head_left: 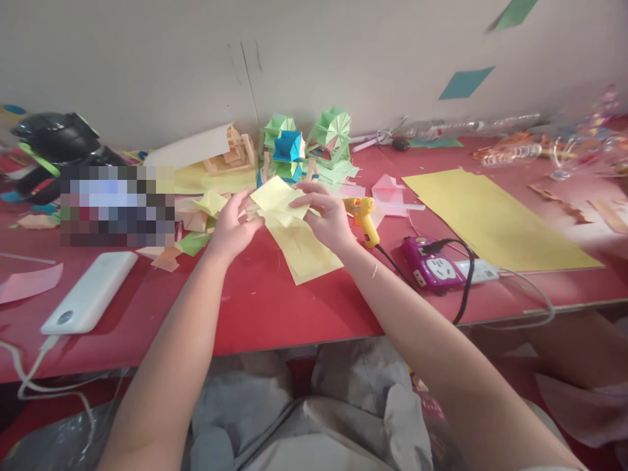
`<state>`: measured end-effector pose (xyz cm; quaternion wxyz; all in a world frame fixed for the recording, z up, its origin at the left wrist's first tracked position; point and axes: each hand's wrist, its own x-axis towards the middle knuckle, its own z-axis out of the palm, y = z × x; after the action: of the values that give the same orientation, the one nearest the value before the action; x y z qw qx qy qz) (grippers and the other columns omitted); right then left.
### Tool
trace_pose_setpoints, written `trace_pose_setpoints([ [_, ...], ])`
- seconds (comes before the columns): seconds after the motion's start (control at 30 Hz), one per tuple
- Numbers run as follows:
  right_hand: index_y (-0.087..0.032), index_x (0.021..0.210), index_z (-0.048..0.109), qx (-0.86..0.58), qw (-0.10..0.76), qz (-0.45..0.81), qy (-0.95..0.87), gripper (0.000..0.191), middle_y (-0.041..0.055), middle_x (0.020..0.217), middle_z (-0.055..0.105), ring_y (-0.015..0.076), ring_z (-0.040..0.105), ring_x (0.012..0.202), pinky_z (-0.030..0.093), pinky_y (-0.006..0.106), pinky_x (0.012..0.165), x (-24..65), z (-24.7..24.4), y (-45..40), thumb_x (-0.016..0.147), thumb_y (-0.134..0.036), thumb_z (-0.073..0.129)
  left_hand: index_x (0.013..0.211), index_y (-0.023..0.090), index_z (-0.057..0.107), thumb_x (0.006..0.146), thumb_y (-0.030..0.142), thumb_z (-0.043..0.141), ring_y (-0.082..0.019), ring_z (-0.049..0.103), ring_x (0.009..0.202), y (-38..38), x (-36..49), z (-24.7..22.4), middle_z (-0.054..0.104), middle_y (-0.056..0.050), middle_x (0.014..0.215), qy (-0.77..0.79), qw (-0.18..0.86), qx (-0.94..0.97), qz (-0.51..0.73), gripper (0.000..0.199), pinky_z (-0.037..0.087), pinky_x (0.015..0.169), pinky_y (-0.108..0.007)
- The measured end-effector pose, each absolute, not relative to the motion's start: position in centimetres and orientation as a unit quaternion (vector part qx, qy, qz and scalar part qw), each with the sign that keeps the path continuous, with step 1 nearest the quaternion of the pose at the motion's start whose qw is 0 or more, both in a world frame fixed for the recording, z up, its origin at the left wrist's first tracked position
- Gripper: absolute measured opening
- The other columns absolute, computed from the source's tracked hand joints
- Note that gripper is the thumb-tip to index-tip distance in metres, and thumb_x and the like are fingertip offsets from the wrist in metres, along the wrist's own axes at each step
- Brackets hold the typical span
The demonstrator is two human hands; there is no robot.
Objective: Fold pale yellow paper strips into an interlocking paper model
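A folded sheet of pale yellow paper [277, 196] is held up between my two hands over the red table. My left hand [233, 226] grips its left edge, thumb in front and fingers bent behind. On the other side, my right hand [324, 214] pinches the right edge, with some fingertips hidden by the paper. Beneath them a larger yellow sheet [307, 252] lies flat on the table. Just right of my right hand rests a yellow glue gun [364, 219], its black cord trailing toward the front.
Green and blue folded paper models [333, 131] stand by the wall. A purple power socket [434, 265] with cables and a large yellow sheet [500, 219] lie at right. At left are a white power bank [91, 291] and paper scraps [196, 242]. Another person's arm is at far right.
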<state>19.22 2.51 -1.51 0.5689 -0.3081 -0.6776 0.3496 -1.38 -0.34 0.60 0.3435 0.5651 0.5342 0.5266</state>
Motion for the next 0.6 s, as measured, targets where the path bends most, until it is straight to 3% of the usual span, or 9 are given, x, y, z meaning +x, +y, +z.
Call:
trace_pose_setpoints([
  [0.1,-0.026,0.085,0.079,-0.313,0.567,0.352,-0.676,0.019,0.0066,0.131,0.063,0.0245,0.058,0.129,0.055,0.042,0.102,19.2,-1.7,2.6,0.081,-0.015,0.064,0.107,0.016,0.068,0.072,0.019,0.071,-0.030,0.072,0.109,-0.4,-1.2,1.1,0.074,-0.013,0.114,0.498,0.521,0.455,0.523,0.036,0.054,0.104,-0.051],
  [0.17,-0.026,0.084,0.080,-0.310,0.563,0.346,-0.684,0.027,0.0062,0.129,0.065,0.0247,0.058,0.129,0.056,0.042,0.100,19.1,-1.8,2.7,0.080,-0.010,0.058,0.104,0.013,0.069,0.075,0.023,0.068,-0.028,0.075,0.099,-0.8,-0.9,1.7,0.076,-0.012,0.105,0.455,0.582,0.433,0.516,0.031,0.059,0.098,-0.050],
  [0.37,-0.024,0.081,0.080,-0.308,0.541,0.337,-0.707,0.039,0.0047,0.124,0.069,0.0230,0.061,0.124,0.051,0.042,0.105,19.1,-1.9,2.7,0.076,-0.006,0.046,0.101,0.011,0.073,0.068,0.017,0.082,-0.030,0.074,0.104,-1.3,-0.7,2.0,0.078,-0.012,0.104,0.444,0.549,0.458,0.540,0.035,0.061,0.096,-0.046],
  [0.6,-0.022,0.092,0.076,-0.302,0.524,0.454,-0.654,0.028,0.0066,0.126,0.066,0.0228,0.064,0.114,0.059,0.033,0.081,18.9,-1.1,2.0,0.085,-0.021,0.049,0.101,0.014,0.073,0.060,0.021,0.089,-0.032,0.073,0.110,-0.7,-0.7,1.0,0.080,-0.010,0.100,0.458,0.484,0.474,0.576,0.045,0.058,0.101,-0.047],
])
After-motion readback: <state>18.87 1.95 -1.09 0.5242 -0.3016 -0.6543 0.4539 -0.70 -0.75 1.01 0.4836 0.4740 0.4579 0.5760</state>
